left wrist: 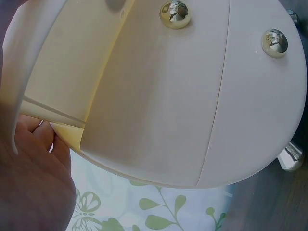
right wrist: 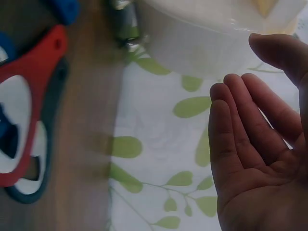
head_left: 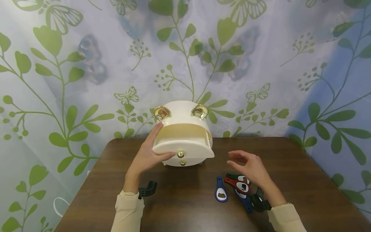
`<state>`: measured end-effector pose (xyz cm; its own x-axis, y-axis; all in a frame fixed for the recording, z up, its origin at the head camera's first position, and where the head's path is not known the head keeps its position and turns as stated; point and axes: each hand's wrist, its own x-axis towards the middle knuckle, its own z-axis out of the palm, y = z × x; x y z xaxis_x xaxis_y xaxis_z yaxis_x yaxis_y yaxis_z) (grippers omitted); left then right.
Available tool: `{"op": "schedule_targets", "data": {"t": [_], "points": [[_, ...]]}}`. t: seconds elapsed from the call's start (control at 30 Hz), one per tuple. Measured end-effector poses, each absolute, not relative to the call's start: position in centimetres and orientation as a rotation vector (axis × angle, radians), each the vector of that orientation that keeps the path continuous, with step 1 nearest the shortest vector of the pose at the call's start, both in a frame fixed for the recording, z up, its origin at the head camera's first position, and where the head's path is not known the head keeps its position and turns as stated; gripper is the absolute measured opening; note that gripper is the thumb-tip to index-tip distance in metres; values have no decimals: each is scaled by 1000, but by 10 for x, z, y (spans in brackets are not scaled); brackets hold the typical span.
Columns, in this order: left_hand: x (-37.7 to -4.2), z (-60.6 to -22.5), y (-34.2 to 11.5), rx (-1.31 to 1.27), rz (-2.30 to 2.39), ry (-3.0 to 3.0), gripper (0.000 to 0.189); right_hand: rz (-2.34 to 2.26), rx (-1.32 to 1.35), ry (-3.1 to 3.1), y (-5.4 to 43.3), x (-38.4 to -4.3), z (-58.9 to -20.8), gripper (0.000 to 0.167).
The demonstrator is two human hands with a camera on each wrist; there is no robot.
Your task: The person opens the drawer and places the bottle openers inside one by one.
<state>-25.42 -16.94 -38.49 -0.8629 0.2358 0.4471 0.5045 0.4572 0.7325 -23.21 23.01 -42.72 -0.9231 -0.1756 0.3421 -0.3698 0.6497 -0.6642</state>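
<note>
A cream rounded drawer box with two gold-rimmed discs on top stands at the table's back. Its upper drawer is pulled out, and a gold knob sits on the front. My left hand spans the box's left side, thumb stretched across the drawer front near the knob; in the left wrist view its fingers lie by the side. My right hand hovers empty, fingers loosely bent, above several bottle openers: a blue one alone, and a red one overlapping a dark one and another blue one.
The brown wooden table meets a leaf-patterned cloth backdrop along its back edge. Below the upper drawer is a second drawer with its own gold knob. A white cord loops beside the table's left edge.
</note>
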Motion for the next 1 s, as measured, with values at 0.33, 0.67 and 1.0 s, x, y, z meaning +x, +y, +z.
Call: {"op": "schedule_targets", "data": {"t": [0.33,0.67,1.0], "points": [[-253,-383,-170,-635,-1402,-2416,111,1131,519,-2702,230,-237,-447,31],[-254,-384,-169,-635,-1375,-2439,110,1118,530,-2788,231,-239,-457,31],[-254,-385,-170,-642,-1365,-2433,110,1065,690,-2878,231,-243,-467,35]]}}
